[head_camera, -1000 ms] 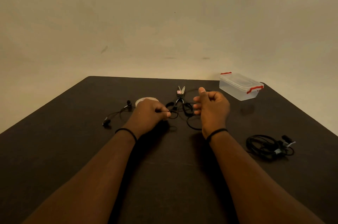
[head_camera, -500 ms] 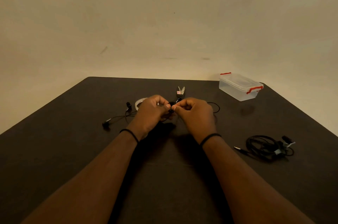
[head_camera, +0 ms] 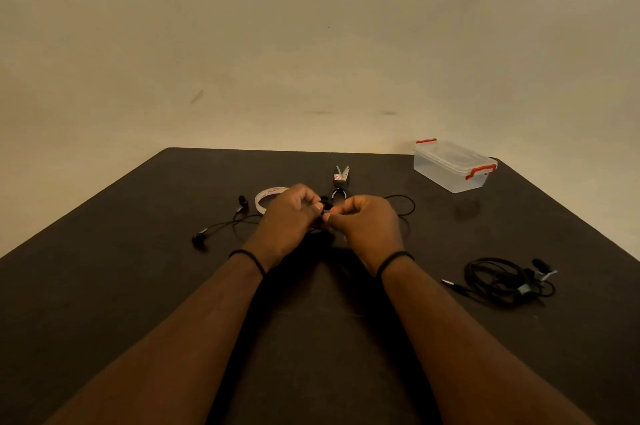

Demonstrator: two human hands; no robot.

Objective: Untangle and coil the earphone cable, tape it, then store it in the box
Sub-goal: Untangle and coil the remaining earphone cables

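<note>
Both the left hand (head_camera: pixel 289 216) and right hand (head_camera: pixel 365 223) pinch the earphone cable (head_camera: pixel 403 206) at desk (head_camera: pixel 138 286) centre. Cable judged light, limp, tangle-prone; grip near the earbuds (head_camera: pixel 199 238), at 9 o'clock.

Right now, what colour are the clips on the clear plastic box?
Red. The clips on the clear plastic box show best in the head view.

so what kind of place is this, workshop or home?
Can't tell for sure; it looks like a staged recording setup: a bare dark table against a plain wall, with only task props laid out, like the scissors and lidded box.
</note>
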